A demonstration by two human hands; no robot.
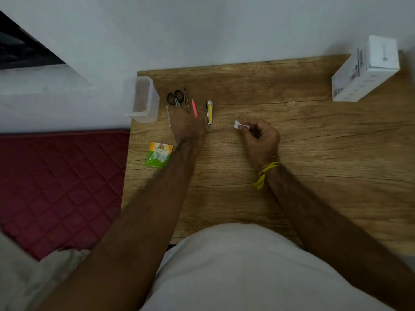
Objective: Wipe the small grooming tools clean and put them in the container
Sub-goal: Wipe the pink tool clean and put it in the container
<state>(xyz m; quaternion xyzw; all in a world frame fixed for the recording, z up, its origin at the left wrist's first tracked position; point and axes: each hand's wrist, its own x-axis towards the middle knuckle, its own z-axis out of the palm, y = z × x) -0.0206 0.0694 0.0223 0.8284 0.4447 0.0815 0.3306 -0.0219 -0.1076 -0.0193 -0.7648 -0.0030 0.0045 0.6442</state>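
Picking a tool to wipe

The left hand (187, 124) covers the pink stick (194, 108), grip unclear; the right hand (258, 136) pinches the wipe (240, 125). Lift one tool only, then rub slowly.

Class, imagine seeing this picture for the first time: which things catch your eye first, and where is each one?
Most eyes go first to the two hands mid-table: the right hand pinches a small white wipe, while the left hand reaches into the row of tools. That row lies at the table's far left: black scissors, a pink stick and a yellow nail clipper, beside a clear plastic container.
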